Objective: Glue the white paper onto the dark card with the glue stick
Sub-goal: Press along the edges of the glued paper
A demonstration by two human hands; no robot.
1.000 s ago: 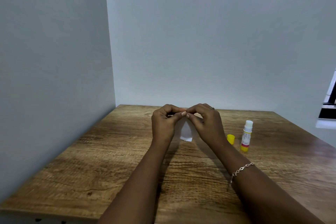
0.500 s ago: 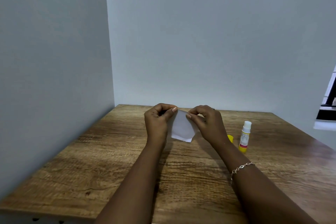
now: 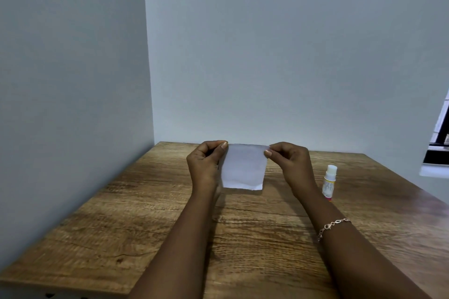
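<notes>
I hold the white paper point(image 3: 244, 167) upright above the wooden table point(image 3: 145, 213), spread flat between both hands. My left hand point(image 3: 205, 164) pinches its upper left corner, and my right hand point(image 3: 290, 165) pinches its upper right corner. A thin dark edge shows at the paper's left side behind my left hand; I cannot tell whether it is the dark card. The glue stick point(image 3: 329, 182) stands uncapped on the table to the right of my right hand, its white tip up.
Grey walls close the table at the back and on the left. A window edge point(image 3: 437, 148) shows at the far right. My right wrist wears a bracelet point(image 3: 334, 226). My right arm hides the yellow cap.
My hands have moved apart, and the paper between them has opened from a narrow folded shape into a wide flat sheet. The yellow cap has gone out of sight behind my right arm.
</notes>
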